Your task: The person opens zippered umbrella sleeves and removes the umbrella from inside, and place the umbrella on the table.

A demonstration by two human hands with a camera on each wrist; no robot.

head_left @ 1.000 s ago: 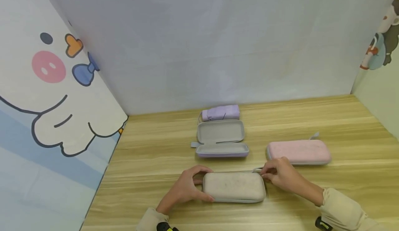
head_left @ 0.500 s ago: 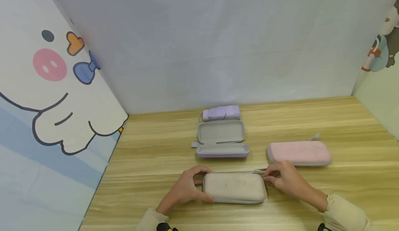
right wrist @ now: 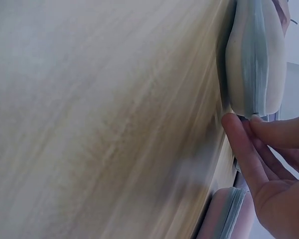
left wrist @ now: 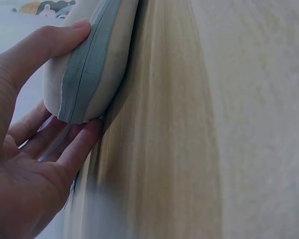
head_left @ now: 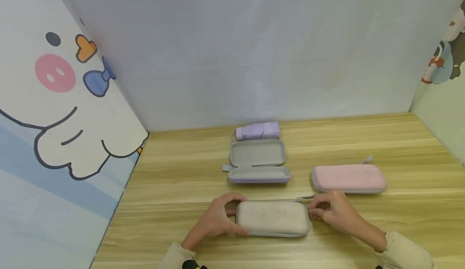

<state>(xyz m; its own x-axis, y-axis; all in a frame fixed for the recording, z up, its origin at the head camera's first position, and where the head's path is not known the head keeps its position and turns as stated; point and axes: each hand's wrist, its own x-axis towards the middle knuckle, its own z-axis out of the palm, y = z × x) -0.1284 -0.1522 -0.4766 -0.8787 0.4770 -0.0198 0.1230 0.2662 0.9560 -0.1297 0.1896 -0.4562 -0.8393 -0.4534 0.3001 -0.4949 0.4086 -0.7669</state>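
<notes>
A beige hard pencil case (head_left: 272,218) with a grey-green zipper (right wrist: 254,64) lies closed-looking near the front of the wooden table. My left hand (head_left: 223,216) grips its left end, thumb on the near edge and fingers round the far side; in the left wrist view the thumb presses beside the zipper band (left wrist: 89,59). At the right end, thumb and index finger of my right hand (head_left: 336,212) pinch the zipper pull, which the fingertips mostly hide. A grey fabric loop (head_left: 303,199) sticks out at the far right corner, close to the right hand.
Behind stands an open purple case (head_left: 258,174) with a grey lining, and beyond it a folded purple umbrella (head_left: 258,131). A closed pink case (head_left: 348,178) lies at the right, just past my right hand. A pale cloth wall (head_left: 272,59) bounds the table's back.
My right hand has moved slightly right and toward me, from the far right corner along the right end of the beige case. My left hand keeps its grip in place.
</notes>
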